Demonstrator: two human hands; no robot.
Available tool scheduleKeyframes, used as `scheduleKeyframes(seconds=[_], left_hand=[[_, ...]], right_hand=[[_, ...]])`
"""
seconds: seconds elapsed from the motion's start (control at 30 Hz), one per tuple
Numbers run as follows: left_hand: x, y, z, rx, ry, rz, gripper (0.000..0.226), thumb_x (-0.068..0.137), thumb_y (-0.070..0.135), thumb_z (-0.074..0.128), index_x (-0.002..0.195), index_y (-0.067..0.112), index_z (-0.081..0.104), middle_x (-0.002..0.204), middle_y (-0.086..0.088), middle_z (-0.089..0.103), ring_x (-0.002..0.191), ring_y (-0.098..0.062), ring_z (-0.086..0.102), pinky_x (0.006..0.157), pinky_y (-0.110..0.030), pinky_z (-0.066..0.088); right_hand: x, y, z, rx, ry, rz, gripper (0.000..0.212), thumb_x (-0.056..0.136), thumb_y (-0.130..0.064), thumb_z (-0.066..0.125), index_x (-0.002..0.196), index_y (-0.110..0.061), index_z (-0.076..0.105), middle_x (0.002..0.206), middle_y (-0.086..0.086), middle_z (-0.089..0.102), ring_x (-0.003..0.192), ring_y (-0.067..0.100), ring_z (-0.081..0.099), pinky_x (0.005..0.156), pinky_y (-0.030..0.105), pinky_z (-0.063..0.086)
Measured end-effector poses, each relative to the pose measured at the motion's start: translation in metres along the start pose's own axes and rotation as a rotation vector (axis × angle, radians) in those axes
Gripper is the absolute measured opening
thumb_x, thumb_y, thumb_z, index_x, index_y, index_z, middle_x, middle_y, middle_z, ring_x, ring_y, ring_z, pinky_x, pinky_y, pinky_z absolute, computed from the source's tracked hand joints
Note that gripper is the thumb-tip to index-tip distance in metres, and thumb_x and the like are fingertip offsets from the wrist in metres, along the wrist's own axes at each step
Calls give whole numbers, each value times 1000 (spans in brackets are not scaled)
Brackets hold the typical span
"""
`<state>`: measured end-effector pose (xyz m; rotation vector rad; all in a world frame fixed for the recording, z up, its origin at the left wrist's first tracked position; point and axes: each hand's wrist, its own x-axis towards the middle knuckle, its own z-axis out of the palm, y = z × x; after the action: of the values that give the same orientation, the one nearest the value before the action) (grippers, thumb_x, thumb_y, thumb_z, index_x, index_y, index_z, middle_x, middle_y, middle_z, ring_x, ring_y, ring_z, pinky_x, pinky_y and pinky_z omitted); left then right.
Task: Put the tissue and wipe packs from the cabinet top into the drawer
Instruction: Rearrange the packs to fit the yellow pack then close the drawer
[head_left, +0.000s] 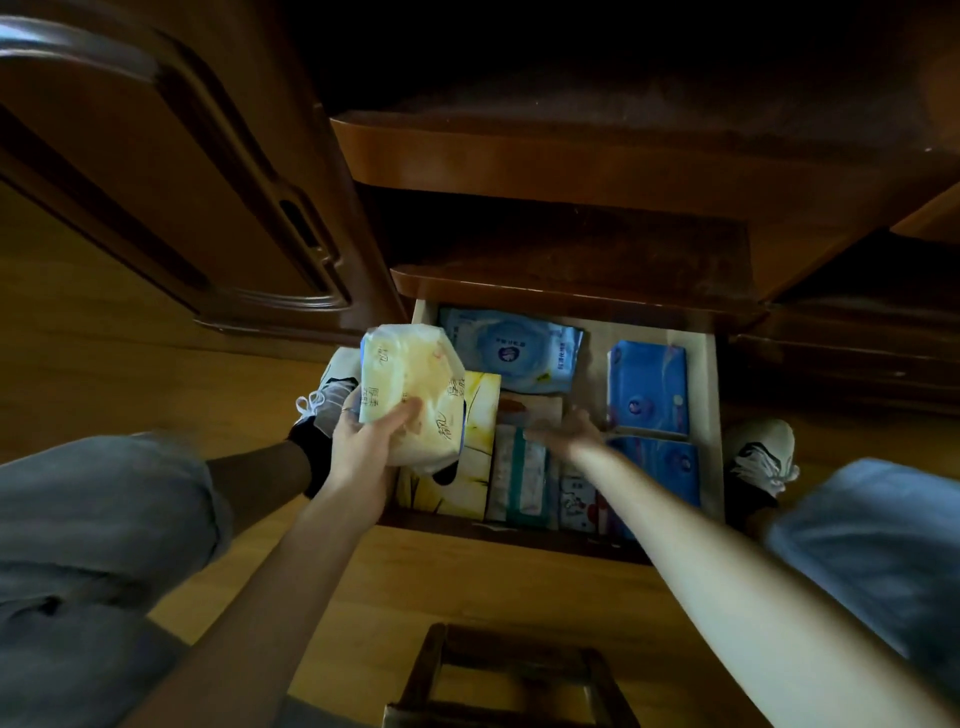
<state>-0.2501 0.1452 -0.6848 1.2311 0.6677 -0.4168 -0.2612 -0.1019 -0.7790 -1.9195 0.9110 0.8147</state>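
The drawer (707, 395) is pulled out below the dark wooden cabinet top (545, 156). My left hand (363, 447) grips a pale yellow tissue pack (415, 395) above the drawer's left edge. My right hand (563, 428) reaches into the middle of the drawer, fingers spread, resting over the packs there. Inside lie a light blue wipe pack (511, 348) at the back, two dark blue tissue packs (649, 387) on the right, a yellow tissue box (467, 467) on the left, and small packs (524, 478) in front.
A carved wooden door (156, 171) stands open at the left. My knees in grey trousers (93, 519) and my shoes (761, 452) flank the drawer on the wooden floor. A small wooden stool (509, 680) sits between my legs at the bottom.
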Motion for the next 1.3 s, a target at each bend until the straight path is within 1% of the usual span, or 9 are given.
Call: scheduleKeyframes(seconds=[0.13,0.27,0.37,0.5,0.63,0.83,1.0,1.13,1.3], left_hand=[[2,-1,-1,39,4,15,59,85,2,75,138,20,55,125,-5,71,112,-29,69,94,-53,56],[3,1,-1,31,21,20,54,86,1,73,134,20,58,123,-6,72,109,-28,71,87,-48,60],[2,1,0,37,21,21,54,86,1,72,134,20,58,124,-8,71,110,-29,70,90,-50,59],[-3,3,2,53,16,27,51,88,0,71,135,17,58,126,-10,70,114,-32,68,95,-53,56],[-7,5,3,54,19,30,47,89,0,70,130,18,59,126,-9,69,114,-31,68,96,-51,55],[-9,8,4,29,57,46,51,87,1,72,134,16,58,127,-9,69,116,-30,66,102,-53,51],[-12,10,7,6,57,51,51,85,2,75,130,19,59,125,-9,70,114,-31,67,102,-55,52],[-12,11,6,-5,42,61,49,85,3,75,128,21,60,125,-8,70,114,-31,67,101,-54,52],[-9,9,4,-14,70,80,48,84,4,77,126,22,60,122,-6,71,112,-28,68,98,-50,55]], right_hand=[[21,13,18,62,33,-44,80,78,-35,83,143,-9,46,130,9,63,116,28,63,89,41,56],[33,9,7,52,-35,-82,25,76,-20,86,94,-19,70,95,0,73,92,17,70,76,29,59],[31,5,1,77,-45,-59,32,69,-20,92,78,-21,62,84,-3,68,71,5,60,52,18,48],[26,7,4,-5,-90,-43,63,62,-25,97,110,-7,60,106,4,64,95,19,63,71,29,55],[12,4,10,-48,-13,-87,105,65,-33,95,146,-7,33,136,12,56,124,32,56,82,36,50],[-12,13,-23,195,60,-219,64,71,-21,91,128,-19,62,119,1,70,112,24,67,94,45,57],[-41,11,-70,108,469,-314,54,74,-30,88,121,-21,64,110,-3,71,100,16,69,80,34,58],[-55,12,-75,485,427,-321,43,80,-16,85,119,-21,67,115,0,73,103,17,72,86,43,62],[-60,-7,-51,1237,376,4,29,84,-8,81,100,-20,60,105,10,71,85,21,72,66,39,62]])
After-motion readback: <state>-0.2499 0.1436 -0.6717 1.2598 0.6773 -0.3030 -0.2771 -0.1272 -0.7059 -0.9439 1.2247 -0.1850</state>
